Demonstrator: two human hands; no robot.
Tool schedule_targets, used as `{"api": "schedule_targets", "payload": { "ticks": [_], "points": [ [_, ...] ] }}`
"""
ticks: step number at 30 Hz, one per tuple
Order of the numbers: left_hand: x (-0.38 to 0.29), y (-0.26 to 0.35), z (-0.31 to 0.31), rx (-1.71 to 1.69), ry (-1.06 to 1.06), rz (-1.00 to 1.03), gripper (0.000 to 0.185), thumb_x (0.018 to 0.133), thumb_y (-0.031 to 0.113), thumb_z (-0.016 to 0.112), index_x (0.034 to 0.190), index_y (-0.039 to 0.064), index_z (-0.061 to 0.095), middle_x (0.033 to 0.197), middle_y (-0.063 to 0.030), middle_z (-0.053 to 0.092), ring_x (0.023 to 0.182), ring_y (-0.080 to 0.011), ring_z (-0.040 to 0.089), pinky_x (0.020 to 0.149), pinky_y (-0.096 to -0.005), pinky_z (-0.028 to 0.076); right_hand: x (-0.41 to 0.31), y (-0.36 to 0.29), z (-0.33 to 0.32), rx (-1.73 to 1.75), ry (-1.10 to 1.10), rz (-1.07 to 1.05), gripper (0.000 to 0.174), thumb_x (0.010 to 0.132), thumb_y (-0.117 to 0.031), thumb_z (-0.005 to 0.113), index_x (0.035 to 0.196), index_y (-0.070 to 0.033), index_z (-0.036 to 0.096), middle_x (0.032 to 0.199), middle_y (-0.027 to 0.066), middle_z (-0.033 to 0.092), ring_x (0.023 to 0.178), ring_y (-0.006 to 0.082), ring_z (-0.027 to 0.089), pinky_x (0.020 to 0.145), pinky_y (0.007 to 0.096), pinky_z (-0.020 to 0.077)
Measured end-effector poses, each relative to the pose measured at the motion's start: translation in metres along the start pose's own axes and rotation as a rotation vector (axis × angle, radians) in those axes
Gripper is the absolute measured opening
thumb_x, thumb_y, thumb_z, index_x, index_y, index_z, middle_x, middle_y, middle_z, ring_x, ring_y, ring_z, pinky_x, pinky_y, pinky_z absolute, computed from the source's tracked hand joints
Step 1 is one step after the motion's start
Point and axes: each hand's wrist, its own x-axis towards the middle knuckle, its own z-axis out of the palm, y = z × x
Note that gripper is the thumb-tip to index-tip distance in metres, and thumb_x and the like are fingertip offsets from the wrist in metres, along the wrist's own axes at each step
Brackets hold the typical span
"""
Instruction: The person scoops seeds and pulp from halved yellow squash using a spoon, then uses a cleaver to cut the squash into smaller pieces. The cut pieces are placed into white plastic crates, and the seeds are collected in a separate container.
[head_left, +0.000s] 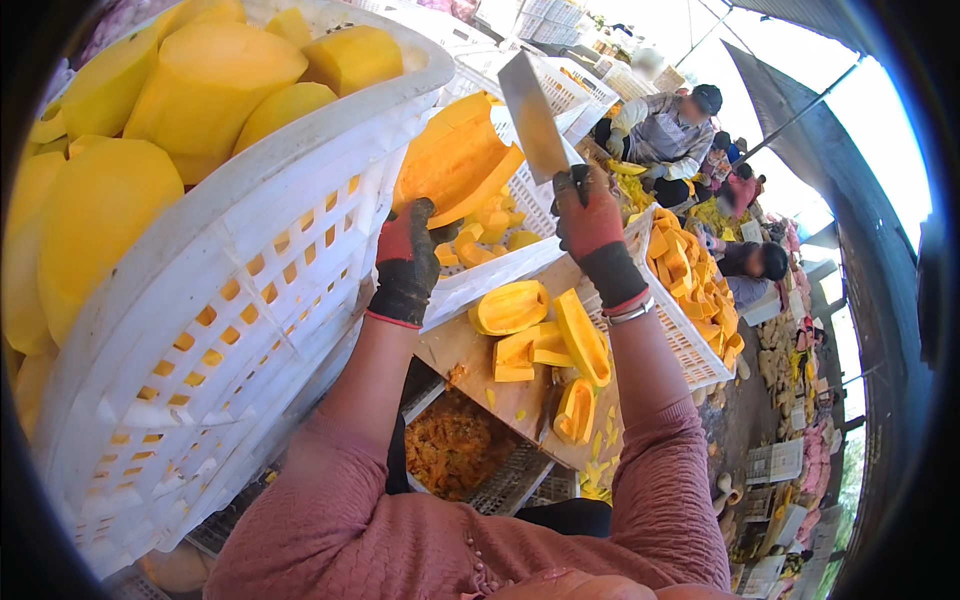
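My left hand (409, 251), in a red and black work glove, grips the near end of a long hollowed piece of peeled pumpkin (454, 161). The pumpkin's scooped orange inside faces up. In my right hand (592, 210), gloved alike, is a cleaver (534, 112) with its broad blade pointing up and away, just right of the pumpkin and apart from it. Below both hands, a wooden board (461, 345) carries several cut pumpkin pieces, among them a hollow half (512, 307) and a long trough-shaped piece (583, 337).
A large white plastic crate (247, 247) of peeled pumpkins rises on my left. Another white crate (487, 270) with pieces stands behind the board; a crate of pumpkin chunks (690, 281) stands right. Below is a bin of pumpkin pulp (457, 442). A co-worker (667, 135) sits beyond.
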Motion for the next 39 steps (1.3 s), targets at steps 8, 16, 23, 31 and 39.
{"api": "schedule_targets", "payload": {
  "ticks": [8,16,23,31,39],
  "points": [
    [0.005,0.003,-0.001,0.263,-0.008,0.071,0.028,0.099,0.018,0.053,0.115,-0.004,0.06,0.103,-0.0127,0.069,0.078,-0.0211,0.07,0.07,-0.0331,0.055,-0.02,-0.007,0.031,-0.282,-0.015,-0.387,0.028,0.104,-0.027,0.05,0.113,-0.002,0.052,0.08,0.0219,0.065,0.075,0.0417,0.066,0.065,0.0455,0.0512],
    [0.021,0.005,-0.011,0.194,-0.011,0.137,0.038,0.09,0.007,0.062,0.125,0.001,0.049,0.112,-0.0142,0.064,0.083,-0.0218,0.07,0.061,-0.0292,0.056,-0.019,-0.022,0.025,0.16,0.026,-0.019,0.023,0.105,-0.024,0.051,0.11,-0.001,0.054,0.079,0.013,0.064,0.059,0.0221,0.059,0.057,0.0351,0.0473],
    [0.013,0.001,0.004,0.179,0.026,0.002,0.043,0.091,0.01,0.062,0.126,0.003,0.038,0.112,-0.0152,0.061,0.076,-0.0221,0.069,0.063,-0.0288,0.056,-0.049,-0.02,0.052,-0.265,-0.102,-0.383,0.023,0.1,-0.018,0.054,0.113,0.002,0.052,0.085,0.028,0.065,0.079,0.0459,0.066,0.067,0.0501,0.0511],
    [0.022,-0.009,-0.003,0.134,-0.016,0.059,0.042,0.091,0.01,0.062,0.129,0.006,0.044,0.115,-0.0126,0.062,0.093,-0.0243,0.069,0.069,-0.0327,0.058,-0.031,-0.022,0.065,0.237,-0.173,0.125,0.029,0.101,-0.026,0.056,0.11,0.0,0.052,0.085,0.0198,0.063,0.076,0.0338,0.06,0.062,0.0434,0.049],
    [0.019,-0.011,0.008,0.469,-0.171,0.301,0.051,0.096,0.016,0.064,0.139,-0.001,0.042,0.129,-0.018,0.053,0.112,-0.0273,0.061,0.086,-0.0336,0.054,-0.049,0.008,0.046,0.803,-0.024,0.404,0.028,0.104,-0.034,0.051,0.107,-0.006,0.052,0.074,0.0031,0.051,0.052,0.0124,0.048,0.043,0.0285,0.041]
  ]
}}
